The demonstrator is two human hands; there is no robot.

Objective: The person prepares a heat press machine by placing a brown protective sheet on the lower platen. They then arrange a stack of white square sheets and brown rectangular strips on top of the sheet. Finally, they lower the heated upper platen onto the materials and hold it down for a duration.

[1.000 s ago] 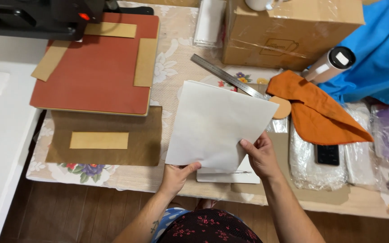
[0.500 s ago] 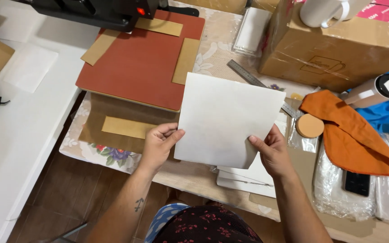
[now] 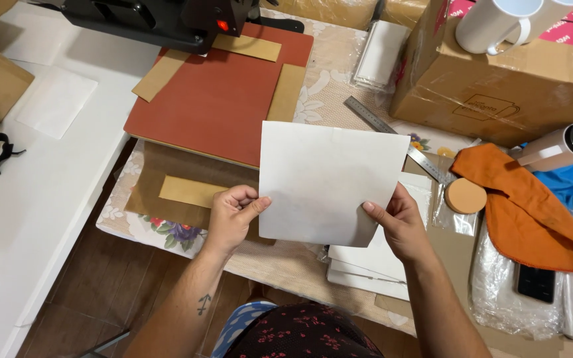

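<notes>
I hold a plain white sheet (image 3: 329, 179) of paper up over the table with both hands. My left hand (image 3: 232, 215) pinches its lower left edge with thumb on top. My right hand (image 3: 396, 222) grips its lower right corner. Under the sheet lies a stack of more white sheets (image 3: 373, 265). To the left sits a red pad (image 3: 223, 93) of a heat press, with a black press head (image 3: 160, 20) above it and brown strips along its edges.
A metal ruler (image 3: 392, 136) lies behind the sheet. A cardboard box (image 3: 505, 86) with a white mug (image 3: 492, 23) stands at the back right. An orange cloth (image 3: 532, 212), a cork disc (image 3: 465, 195) and plastic-wrapped packs (image 3: 518, 292) lie at right. A white table (image 3: 41, 172) is at left.
I have lifted the white sheet off the stack and brought it left, toward the red pad. My left hand shifted to the sheet's left edge. The view swung left.
</notes>
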